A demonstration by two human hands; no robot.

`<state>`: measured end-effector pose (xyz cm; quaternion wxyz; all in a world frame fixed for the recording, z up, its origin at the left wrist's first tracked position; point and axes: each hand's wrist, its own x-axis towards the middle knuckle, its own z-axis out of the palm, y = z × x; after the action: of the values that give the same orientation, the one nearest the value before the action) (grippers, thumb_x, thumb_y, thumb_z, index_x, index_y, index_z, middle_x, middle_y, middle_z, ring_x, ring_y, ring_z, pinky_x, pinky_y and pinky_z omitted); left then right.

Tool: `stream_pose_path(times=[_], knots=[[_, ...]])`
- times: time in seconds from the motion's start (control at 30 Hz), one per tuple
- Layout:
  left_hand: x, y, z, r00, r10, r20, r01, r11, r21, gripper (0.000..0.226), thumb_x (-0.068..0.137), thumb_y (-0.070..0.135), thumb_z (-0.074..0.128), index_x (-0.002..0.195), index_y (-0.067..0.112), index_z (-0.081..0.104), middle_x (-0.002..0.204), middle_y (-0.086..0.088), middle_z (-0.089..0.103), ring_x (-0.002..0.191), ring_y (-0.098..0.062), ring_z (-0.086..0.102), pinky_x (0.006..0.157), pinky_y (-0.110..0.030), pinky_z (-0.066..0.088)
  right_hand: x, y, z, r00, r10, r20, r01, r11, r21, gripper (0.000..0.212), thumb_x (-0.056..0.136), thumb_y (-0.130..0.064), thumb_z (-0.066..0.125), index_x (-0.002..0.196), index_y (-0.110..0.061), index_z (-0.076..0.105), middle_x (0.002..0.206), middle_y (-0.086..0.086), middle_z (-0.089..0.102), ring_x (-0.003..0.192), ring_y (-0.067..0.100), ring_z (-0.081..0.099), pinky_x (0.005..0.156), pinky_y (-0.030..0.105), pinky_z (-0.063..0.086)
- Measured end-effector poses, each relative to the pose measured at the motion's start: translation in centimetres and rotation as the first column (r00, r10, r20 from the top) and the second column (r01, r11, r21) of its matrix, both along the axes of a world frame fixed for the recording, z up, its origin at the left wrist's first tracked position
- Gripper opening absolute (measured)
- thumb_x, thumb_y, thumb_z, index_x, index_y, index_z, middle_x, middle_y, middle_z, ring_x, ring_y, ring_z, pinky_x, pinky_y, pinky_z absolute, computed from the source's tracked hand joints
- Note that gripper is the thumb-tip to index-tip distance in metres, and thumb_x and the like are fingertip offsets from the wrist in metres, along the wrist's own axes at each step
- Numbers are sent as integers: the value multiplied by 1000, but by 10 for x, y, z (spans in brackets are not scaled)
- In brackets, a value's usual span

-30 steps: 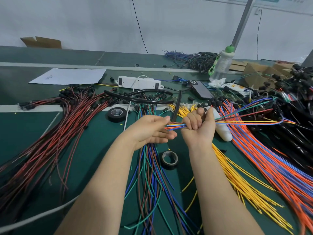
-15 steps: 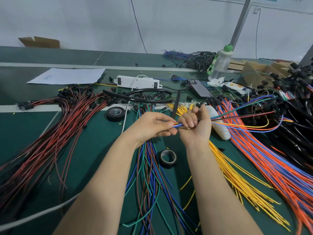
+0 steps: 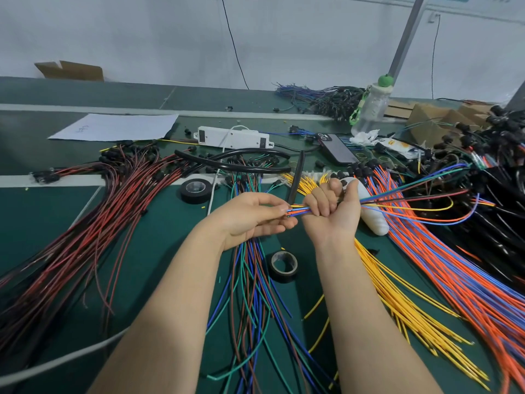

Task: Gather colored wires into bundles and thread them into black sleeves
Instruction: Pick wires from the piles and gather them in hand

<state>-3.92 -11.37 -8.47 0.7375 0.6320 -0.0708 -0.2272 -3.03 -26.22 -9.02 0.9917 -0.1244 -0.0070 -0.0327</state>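
My right hand (image 3: 332, 211) grips a small bundle of colored wires (image 3: 412, 200) that fans out to the right over the table. The bundle's short ends (image 3: 297, 211) stick out to the left of my fist. My left hand (image 3: 252, 220) pinches those ends between thumb and fingers. A short black sleeve (image 3: 295, 180) slants up just behind the two hands; whether a hand holds it is hidden. More black sleeves (image 3: 235, 162) lie curved on the green table (image 3: 159, 240) further back.
Red-brown wires (image 3: 93, 231) spread at left. Mixed blue-green wires (image 3: 252, 302) lie under my arms, yellow wires (image 3: 403, 305) and orange-blue wires (image 3: 466, 282) at right. Two tape rolls (image 3: 196, 190) (image 3: 284, 264), a white bottle (image 3: 372, 220), a power strip (image 3: 233, 137), a phone (image 3: 338, 149) and paper (image 3: 119, 127) lie around.
My right hand has turned palm-up and shifted slightly along the bundle. My left hand stays at the wire ends, and the free wires at right swing a little.
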Motion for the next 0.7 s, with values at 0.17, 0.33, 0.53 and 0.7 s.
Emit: stream_pose_path(times=[0.17,0.33,0.53,0.7], knots=[[1,0,0,998,8,67,-11,999,46,6,91,7,57,91,8,63,78,-6,74,65,-5,67,59,-13,51,0,0,-2,1000,12,4,-12,998,61,59,100,-49,31,58,-11,47,37,-6,23,27,6,20,30,18,16],[2,-2,-1,997,39,68,-45,996,79,6,90,11,61,89,7,64,78,-8,74,63,-6,67,56,-13,51,1,-2,-3,1000,1,-10,0,998,63,60,101,-48,31,57,-10,48,37,-6,23,27,6,20,31,18,16],[0,0,5,991,65,121,-84,983,160,15,96,15,52,93,8,65,87,-9,73,69,-9,69,63,-18,56,1,-5,-4,997,-46,-59,51,995,82,61,101,-46,32,55,-10,50,38,-6,23,28,7,20,31,18,16],[-5,-3,11,968,-45,248,-47,934,354,11,92,13,59,100,19,63,90,-3,68,81,-11,66,84,-30,54,2,-6,-4,997,-46,-70,51,996,79,60,101,-46,32,56,-11,49,39,-6,23,29,7,19,31,18,16]])
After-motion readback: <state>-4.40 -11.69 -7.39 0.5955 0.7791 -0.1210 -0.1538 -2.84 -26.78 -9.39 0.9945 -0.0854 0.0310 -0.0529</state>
